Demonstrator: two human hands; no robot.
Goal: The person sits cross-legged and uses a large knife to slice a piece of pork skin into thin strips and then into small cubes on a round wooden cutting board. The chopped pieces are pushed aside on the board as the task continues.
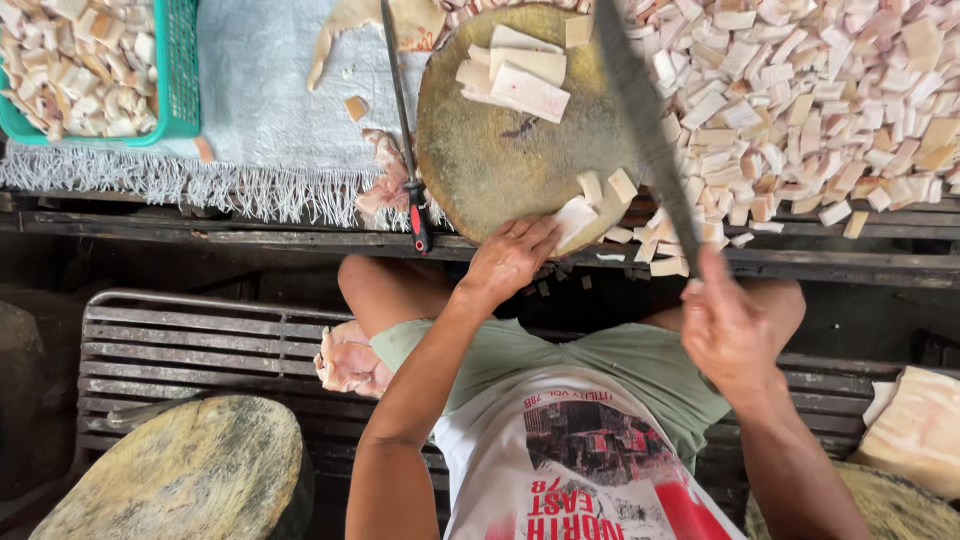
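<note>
Chopping block [500, 150]: round, wooden, on the bench edge, stacked white slabs at its far side.
Long blade [645, 125]: raised over the block, right hand [730, 335] fisted around its handle.
White piece [573, 218]: at the block's near rim, under the left hand [510, 258] fingertips, pressed together.

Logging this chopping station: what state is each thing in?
Left hand: pressing a pale piece on the round block.
Right hand: gripping the long knife, raised.
Green basket: filled with pieces.
Sharpening steel: lying flat.
Cut pile: heaped.
</note>
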